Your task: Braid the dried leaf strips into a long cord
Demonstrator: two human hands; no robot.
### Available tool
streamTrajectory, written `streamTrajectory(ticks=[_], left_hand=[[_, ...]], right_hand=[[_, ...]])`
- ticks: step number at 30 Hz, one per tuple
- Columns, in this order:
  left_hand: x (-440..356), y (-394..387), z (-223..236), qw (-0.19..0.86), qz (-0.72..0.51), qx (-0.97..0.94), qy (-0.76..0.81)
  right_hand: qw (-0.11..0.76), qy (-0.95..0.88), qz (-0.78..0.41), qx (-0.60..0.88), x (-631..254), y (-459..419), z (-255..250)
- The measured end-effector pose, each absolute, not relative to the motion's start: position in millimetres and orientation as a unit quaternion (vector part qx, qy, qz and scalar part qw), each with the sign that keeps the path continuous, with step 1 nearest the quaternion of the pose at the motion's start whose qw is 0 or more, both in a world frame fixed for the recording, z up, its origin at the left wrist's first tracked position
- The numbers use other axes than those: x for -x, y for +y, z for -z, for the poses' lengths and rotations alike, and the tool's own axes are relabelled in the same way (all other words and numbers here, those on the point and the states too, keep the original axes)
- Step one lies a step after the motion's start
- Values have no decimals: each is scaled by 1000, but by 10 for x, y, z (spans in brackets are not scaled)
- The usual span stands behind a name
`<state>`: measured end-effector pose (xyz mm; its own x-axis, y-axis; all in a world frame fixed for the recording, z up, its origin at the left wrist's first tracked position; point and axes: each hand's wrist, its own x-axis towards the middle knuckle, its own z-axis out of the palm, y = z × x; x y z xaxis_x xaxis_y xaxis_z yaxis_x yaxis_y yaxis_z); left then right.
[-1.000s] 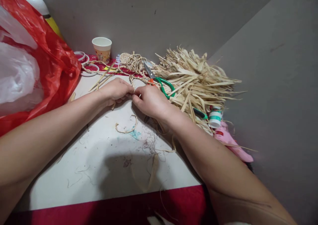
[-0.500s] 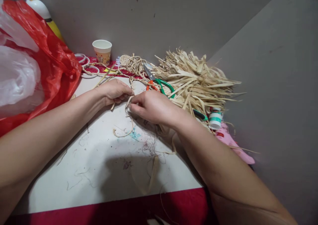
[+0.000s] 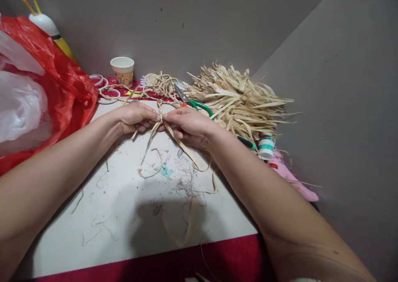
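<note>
below the left hand (image 3: 135,118) and right hand (image 3: 191,125), fiber strips (image 3: 184,147) newly apart

Dry straw (image 3: 239,95) sprawls past the table's (image 3: 112,207) far right corner — matt, rough, papery. The loose flat strips (image 3: 183,146) look just as dull and fibrous. Along the far edge, scissors (image 3: 195,103) pair a metal blade with smooth green plastic; at the left edge, a red bag (image 3: 68,83) is crinkled, glossy plastic — beside a smooth, paper-like cup (image 3: 122,73).

two hands (image 3: 134,118), one cup (image 3: 122,71), one red bag (image 3: 69,89)
</note>
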<state>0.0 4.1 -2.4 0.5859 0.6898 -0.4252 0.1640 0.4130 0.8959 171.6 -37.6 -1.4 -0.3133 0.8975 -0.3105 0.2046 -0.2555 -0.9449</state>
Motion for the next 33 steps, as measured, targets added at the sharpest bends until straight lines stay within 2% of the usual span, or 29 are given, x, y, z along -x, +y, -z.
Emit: streamTrajectory(ticks=[4,11,24,33], left_hand=[[-1,59,46,726,-177,-515,421],[-23,6,1,670,-162,-561,459],[-23,-85,-257,340,-87,-773,528],[-356,-479,-251,161,-31,-838,521]], right_hand=[[267,-493,-674,481,-1723,-327,68],[224,-471,-710,473,-1750,-285,81],[243,-512,-624,539,-1644,-303,106],[284,-464,-662,515,-1679,-308,111]])
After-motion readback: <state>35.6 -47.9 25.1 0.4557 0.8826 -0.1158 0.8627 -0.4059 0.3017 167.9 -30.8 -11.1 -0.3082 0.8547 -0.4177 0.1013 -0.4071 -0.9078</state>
